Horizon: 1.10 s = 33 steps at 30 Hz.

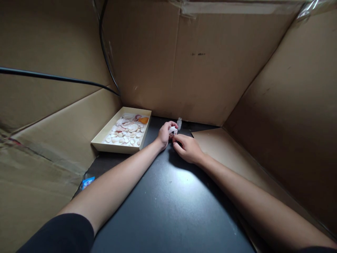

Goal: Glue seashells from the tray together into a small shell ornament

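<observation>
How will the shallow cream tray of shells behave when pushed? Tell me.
The tray will probably slide flat rather than tip, being low and wide. Its straight, upright walls suggest it should hold its shape. The shells look loose inside, so a jolt would likely make them shift.

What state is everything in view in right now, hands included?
Left hand: curled around the shell piece.
Shell piece: held, partly hidden by fingers.
Right hand: fingers bent, tips at the shell piece.
Shallow box: open-topped, holding loose shells.
Small bottle: upright; contents unclear.
Blue packet: lying down, partly visible.
</observation>
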Tool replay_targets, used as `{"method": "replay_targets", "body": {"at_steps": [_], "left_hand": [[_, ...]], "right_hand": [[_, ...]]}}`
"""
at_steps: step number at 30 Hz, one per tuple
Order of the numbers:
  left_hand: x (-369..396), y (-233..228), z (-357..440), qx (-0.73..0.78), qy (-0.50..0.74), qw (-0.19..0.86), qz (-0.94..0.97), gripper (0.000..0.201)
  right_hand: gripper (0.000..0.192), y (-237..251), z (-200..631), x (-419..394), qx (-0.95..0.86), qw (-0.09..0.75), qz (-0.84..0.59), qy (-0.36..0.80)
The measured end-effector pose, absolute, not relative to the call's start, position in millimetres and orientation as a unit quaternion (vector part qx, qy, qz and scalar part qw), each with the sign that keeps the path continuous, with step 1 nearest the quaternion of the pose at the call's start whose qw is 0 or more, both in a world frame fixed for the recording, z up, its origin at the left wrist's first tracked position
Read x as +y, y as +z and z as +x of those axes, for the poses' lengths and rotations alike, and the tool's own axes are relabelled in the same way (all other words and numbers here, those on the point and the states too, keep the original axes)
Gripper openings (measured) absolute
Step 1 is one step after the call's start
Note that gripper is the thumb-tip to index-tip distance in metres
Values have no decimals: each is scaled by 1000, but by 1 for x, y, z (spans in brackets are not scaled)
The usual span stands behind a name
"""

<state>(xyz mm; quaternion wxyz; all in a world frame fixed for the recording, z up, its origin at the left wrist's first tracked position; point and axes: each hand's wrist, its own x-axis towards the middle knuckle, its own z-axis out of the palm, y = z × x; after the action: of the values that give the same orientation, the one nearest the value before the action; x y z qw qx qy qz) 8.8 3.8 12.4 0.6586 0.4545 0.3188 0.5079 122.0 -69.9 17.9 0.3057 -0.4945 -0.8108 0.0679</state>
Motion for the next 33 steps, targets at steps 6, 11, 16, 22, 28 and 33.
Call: {"method": "replay_targets", "body": {"at_steps": [6,11,16,22,28,33], "left_hand": [[6,9,9,310,496,653,480,31],[8,8,10,318,486,650,490,33],[8,7,10,316,500,647,482,33],[8,6,10,307,489,671,465,29],[4,12,9,311,508,677,432,30],[3,14,10,316,518,672,424,31]], "right_hand": [[12,17,121,-70,-818,279,-497,75],[11,17,120,-70,-828,256,-493,78],[11,18,120,-72,-828,271,-485,80],[18,17,120,-72,-782,345,-510,96],[15,14,122,-69,-788,363,-490,87],[15,15,122,-69,-789,377,-479,81]]}}
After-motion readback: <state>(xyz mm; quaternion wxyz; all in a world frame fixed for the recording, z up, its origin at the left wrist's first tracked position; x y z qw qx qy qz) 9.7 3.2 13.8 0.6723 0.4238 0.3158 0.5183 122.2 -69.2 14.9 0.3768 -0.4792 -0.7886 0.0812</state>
